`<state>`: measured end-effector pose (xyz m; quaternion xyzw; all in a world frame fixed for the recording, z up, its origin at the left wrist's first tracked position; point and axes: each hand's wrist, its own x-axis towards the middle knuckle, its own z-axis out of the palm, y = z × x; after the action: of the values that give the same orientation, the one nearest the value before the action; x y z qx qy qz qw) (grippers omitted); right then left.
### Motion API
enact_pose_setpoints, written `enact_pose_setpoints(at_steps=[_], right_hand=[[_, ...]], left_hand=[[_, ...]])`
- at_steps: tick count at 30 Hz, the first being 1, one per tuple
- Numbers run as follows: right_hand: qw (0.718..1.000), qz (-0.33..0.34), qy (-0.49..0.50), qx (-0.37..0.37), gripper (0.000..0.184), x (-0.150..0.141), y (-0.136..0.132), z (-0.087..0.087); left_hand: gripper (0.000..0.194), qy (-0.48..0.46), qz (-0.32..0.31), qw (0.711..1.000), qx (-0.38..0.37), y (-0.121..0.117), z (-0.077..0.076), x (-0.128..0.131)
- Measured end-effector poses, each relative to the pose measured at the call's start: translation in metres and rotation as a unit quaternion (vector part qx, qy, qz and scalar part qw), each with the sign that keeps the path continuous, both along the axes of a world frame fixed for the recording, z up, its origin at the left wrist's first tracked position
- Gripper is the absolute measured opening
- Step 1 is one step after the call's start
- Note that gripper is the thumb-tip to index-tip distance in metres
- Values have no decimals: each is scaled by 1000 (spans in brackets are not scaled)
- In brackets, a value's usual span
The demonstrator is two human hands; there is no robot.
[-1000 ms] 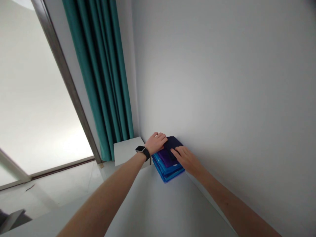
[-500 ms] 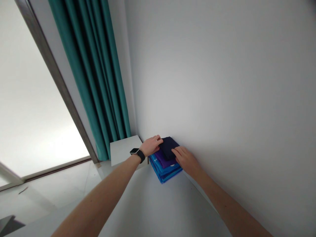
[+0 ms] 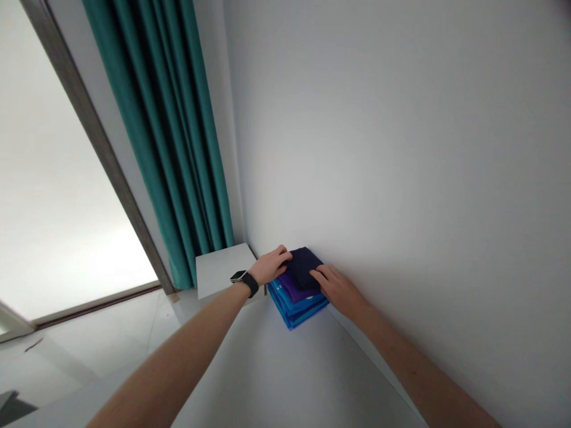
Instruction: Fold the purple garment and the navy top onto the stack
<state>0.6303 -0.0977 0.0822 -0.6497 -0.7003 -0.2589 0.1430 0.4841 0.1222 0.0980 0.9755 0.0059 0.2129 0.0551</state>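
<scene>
- Cloth [image 3: 304,264], dark, folded: probably light, soft, unbreakable; best taken by side edges.
- Left fingers [image 3: 284,257], right fingers [image 3: 319,276]: partly curled at opposite edges; whether they pinch is unclear.

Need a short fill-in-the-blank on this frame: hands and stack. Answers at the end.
1. The left hand and right hand touch the dark piece at the ____ of the stack.
2. The piece directly under it is ____.
3. The lowest pieces are ____.
4. A watch sits on the ____ wrist.

Missing words: top; purple; blue; left.
</scene>
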Motion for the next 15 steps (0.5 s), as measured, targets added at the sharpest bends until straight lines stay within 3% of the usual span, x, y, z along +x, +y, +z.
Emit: enact_pose_setpoints(at_steps=[4, 8, 12, 15], right_hand=[[998, 15, 38, -45, 51, 1, -3, 10], [984, 11, 157, -83, 51, 10, 3, 34], [970, -43, 221, -90, 44, 16, 29, 60], [973, -53, 200, -108, 41, 10, 55, 62]], left_hand=[[25, -10, -10, 999, -53, -1, -2, 0], [23, -70, -8, 986, -150, -5, -2, -2], [26, -169, 63, 961, -210, -17, -13, -8], [34, -204, 122, 949, -209, -30, -34, -14]])
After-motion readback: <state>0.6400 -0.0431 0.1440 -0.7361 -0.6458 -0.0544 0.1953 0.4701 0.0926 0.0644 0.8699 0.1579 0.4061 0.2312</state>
